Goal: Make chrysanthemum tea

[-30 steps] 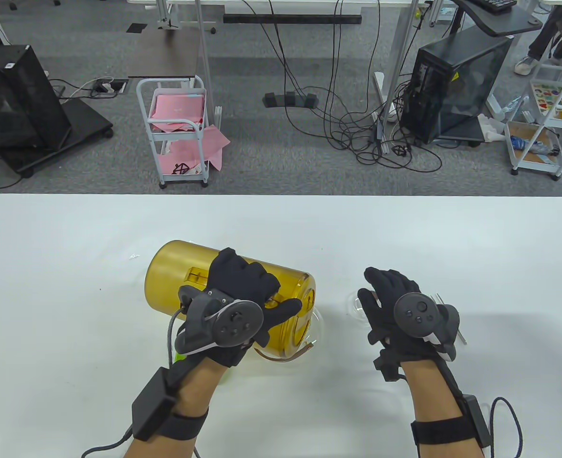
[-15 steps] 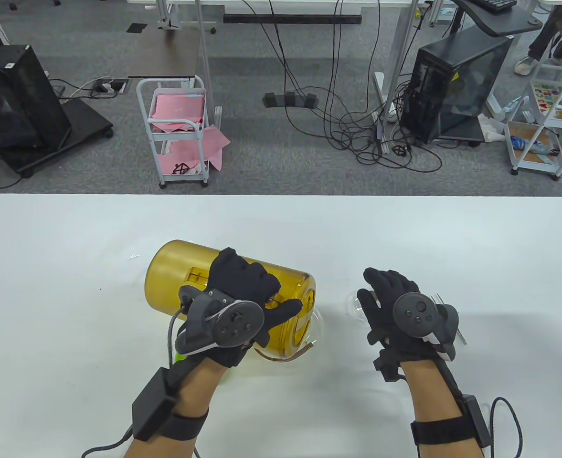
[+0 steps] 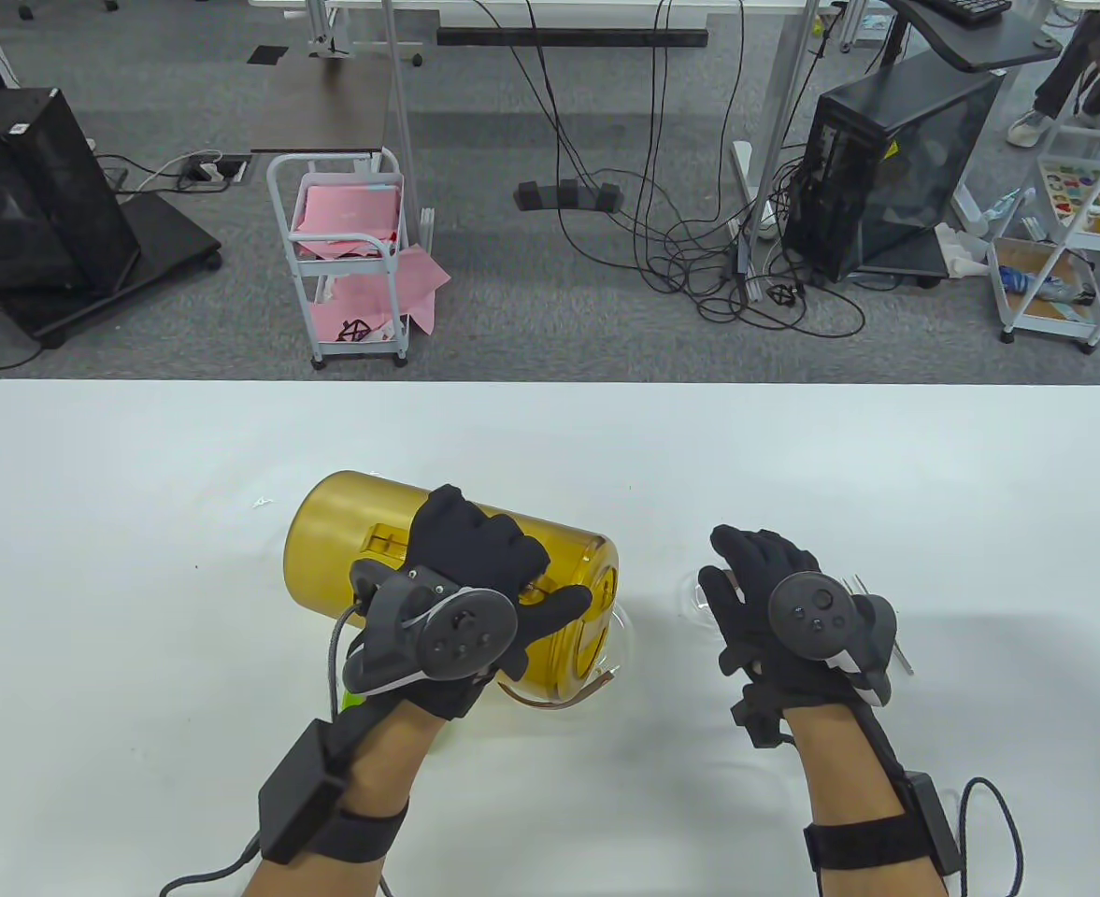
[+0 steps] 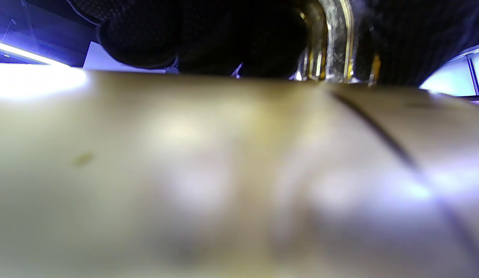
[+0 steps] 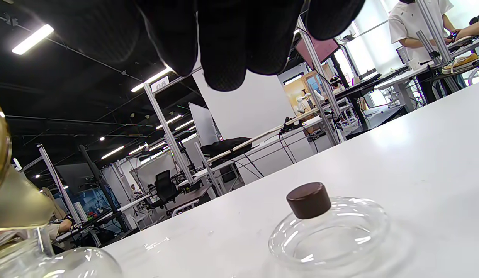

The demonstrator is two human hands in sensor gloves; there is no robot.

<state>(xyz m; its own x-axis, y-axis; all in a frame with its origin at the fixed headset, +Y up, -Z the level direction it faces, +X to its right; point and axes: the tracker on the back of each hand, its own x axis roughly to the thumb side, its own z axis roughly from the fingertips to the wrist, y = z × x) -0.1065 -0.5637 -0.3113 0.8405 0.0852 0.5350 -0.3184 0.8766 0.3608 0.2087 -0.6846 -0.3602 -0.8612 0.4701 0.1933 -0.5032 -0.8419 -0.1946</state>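
Clutter lies beyond my desk (image 3: 138, 467): a white trolley (image 3: 344, 266) with pink sheets, a black computer tower (image 3: 895, 168) among tangled cables, and another trolley (image 3: 1064, 243) at the far right. On the desk itself, little crowds me.

My left hand (image 3: 475, 579) grips the amber water jug (image 3: 363, 542), fingers curled over its side and thumb stretched toward its mouth — the jug is tipped well over, mouth to the right, above the clear glass teapot (image 3: 620, 645) whose rim and brownish handle peek out below it. In the left wrist view the jug's wall (image 4: 239, 173) fills nearly everything, blurred, with my dark fingers (image 4: 139, 38) at the top.

My right hand (image 3: 774, 607) hovers with fingers loosely spread, holding nothing. It hides most of the glass teapot lid (image 3: 692, 590), only an edge showing in the table view. The right wrist view shows the lid (image 5: 328, 231) plainly: lying on the desk, dark brown knob (image 5: 309, 200) up, my fingertips (image 5: 228, 54) hanging above it and not touching. A pair of metal tweezers (image 3: 900, 649) pokes out just right of that hand.

As for writing — one pillar sign (image 5: 160, 84) in the right wrist view carries what looks like "08"; I can read nothing on the jug.
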